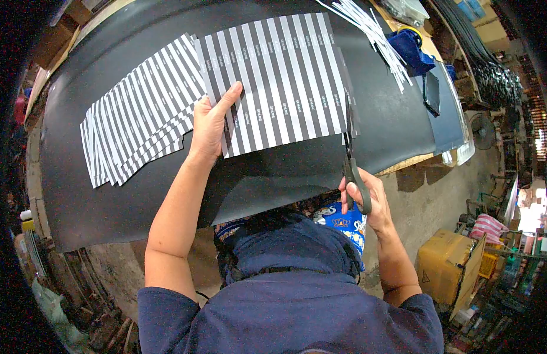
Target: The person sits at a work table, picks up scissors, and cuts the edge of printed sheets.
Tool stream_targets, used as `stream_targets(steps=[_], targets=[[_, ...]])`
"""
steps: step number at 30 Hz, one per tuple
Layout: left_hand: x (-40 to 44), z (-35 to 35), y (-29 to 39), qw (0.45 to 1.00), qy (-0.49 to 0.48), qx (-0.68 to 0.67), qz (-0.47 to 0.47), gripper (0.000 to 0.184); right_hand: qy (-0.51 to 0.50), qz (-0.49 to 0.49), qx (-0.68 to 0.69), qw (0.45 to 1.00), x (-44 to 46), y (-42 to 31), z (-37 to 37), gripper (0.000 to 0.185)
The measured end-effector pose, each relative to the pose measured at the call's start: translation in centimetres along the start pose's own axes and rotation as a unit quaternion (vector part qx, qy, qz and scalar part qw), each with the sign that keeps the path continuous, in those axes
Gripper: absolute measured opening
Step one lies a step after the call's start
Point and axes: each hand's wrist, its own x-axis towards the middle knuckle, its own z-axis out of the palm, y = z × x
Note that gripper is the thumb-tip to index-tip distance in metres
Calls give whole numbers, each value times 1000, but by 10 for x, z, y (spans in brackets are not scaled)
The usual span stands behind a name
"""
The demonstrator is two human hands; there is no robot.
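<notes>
A black-and-white striped sheet (273,82), printed with small words that read "GENUINE", is in my left hand (213,121). The thumb lies on top near the sheet's left edge, and the other fingers are hidden beneath. My right hand (371,197) has its fingers in the handles of a pair of black scissors (351,168). Their blades stand at the sheet's right edge, where a narrow dark strip shows beyond them. To the left of my left hand, a fanned pile of similar striped sheets (141,112) lies on the black table covering (167,203).
Thin white strips (374,41) lie in a loose bunch at the far right of the table. Beside them are a dark blue cloth (412,50) and a black phone-like object (431,94). A cardboard box (444,265) stands on the floor at right.
</notes>
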Motion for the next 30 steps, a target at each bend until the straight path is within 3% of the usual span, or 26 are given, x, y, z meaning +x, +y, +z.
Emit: stream_targets(steps=[30], targets=[[-3,3,5,1000,11,23,3,22,36,38,-10,999,-2,7,-1,23]])
